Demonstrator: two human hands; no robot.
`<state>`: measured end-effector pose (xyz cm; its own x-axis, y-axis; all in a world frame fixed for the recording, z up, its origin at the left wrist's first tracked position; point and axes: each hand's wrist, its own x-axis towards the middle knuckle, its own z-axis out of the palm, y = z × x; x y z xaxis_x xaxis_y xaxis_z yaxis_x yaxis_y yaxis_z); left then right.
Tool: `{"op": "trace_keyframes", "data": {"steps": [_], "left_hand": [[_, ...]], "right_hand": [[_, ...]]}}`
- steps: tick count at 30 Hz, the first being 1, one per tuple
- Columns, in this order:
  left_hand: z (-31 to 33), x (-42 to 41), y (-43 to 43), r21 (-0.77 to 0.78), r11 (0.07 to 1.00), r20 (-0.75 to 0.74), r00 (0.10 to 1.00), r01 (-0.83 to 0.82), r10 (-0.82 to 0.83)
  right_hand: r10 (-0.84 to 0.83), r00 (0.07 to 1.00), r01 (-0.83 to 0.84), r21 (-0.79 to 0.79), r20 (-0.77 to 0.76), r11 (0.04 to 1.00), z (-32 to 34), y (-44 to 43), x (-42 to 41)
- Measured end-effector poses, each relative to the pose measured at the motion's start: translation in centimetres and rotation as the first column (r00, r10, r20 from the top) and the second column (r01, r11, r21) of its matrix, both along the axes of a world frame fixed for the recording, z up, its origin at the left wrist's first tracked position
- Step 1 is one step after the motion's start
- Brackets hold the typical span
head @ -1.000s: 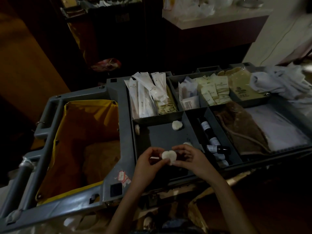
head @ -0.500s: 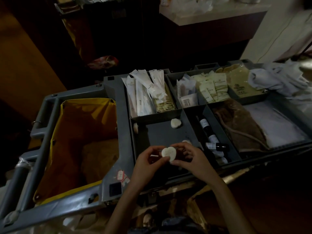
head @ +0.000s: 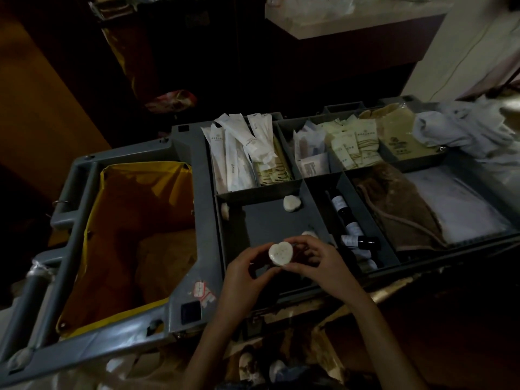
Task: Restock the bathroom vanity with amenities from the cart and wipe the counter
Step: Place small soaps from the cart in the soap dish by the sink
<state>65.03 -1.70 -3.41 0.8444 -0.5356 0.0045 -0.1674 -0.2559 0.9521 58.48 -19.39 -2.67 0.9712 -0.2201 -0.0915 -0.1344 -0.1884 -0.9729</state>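
Both hands meet low in the centre of the frame over the cart (head: 197,220), with a white heart-shaped soap (head: 280,253) between them. The left hand (head: 247,273) pinches the soap's left edge, its fingers (head: 260,250) curled against the rim. The right hand (head: 318,260) takes the right edge, its fingers (head: 298,243) bent over the top and the thumb pressed under the lower right. The flat face of the soap is turned up toward the camera. It is held just above the near end of a dark grey compartment (head: 270,220).

In that compartment a second soap (head: 292,203) lies by the far wall, and a third soap (head: 225,211) leans at the left wall. Another pale piece (head: 309,234) peeks out just behind the right fingers.

Right of this compartment, small dark bottles (head: 339,204) lie in a narrow slot, with a brown cloth (head: 394,204) further right. Above, long white packets (head: 233,153) and pale sachets (head: 351,147) fill the far compartments. A yellow bag (head: 135,226) hangs open in the left part of the cart. White towels (head: 464,130) are heaped at the upper right. A pale desk (head: 351,23) edge shows at the top of the frame, well apart from the hands.
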Motion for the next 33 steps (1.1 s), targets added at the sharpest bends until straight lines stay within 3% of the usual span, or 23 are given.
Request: {"op": "trace_keyframes", "data": {"steps": [15, 25, 33], "left_hand": [[0.4, -0.4, -0.2, 0.095, 0.995, 0.104, 0.995, -0.019, 0.009], [-0.6, -0.6, -0.5, 0.111, 0.992, 0.255, 0.967, -0.054, 0.024], [-0.1, -0.5, -1.6, 0.046, 0.999, 0.318, 0.948, 0.01, -0.024]], "right_hand": [[0.006, 1.0, -0.006, 0.003, 0.019, 1.0, -1.6, -0.5, 0.7], [0.006, 1.0, -0.006, -0.006, 0.01, 1.0, -1.2, -0.4, 0.4], [-0.149, 0.989, 0.149, 0.014, 0.023, 0.989, -0.1, 0.1, -0.8]]}}
